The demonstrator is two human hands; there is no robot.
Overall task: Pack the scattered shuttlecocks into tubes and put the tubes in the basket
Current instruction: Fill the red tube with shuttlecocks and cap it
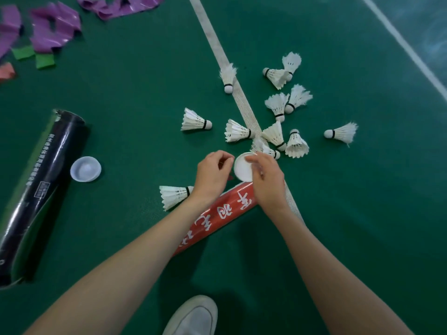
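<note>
A: hand status?
B: Right hand (266, 182) is laid over the far end of the red tube (217, 213). Its fingers are curled over the right rim of the white cap (242, 169), which is seen at the tube's mouth. Thumb is hidden
A: left?
B: Left hand (212, 172) is held just beside the cap's left rim. Fingers are curled in, with thumb and forefinger brought close together. Whether anything is pinched cannot be told, as it is blurred there
A: tube position?
B: It is laid flat on the green floor (145, 93), slanted between the two forearms, capped end pointing away. The near end is covered by the left forearm
A: shuttlecocks?
B: They are scattered loose on the floor. One (174, 195) is lying just left of the left wrist, cork end hidden behind it. The main cluster (278, 110) is spread beyond the hands around the white line (242, 102). A lone one (342, 132) is set apart at far right
A: anything else?
B: A black tube (41, 189) is laid flat at the left edge, with a loose lid (85, 169) just beside it. Purple scraps (53, 27) and green scraps (44, 60) are seen top left, and a white shoe (193, 317) at the bottom edge
</note>
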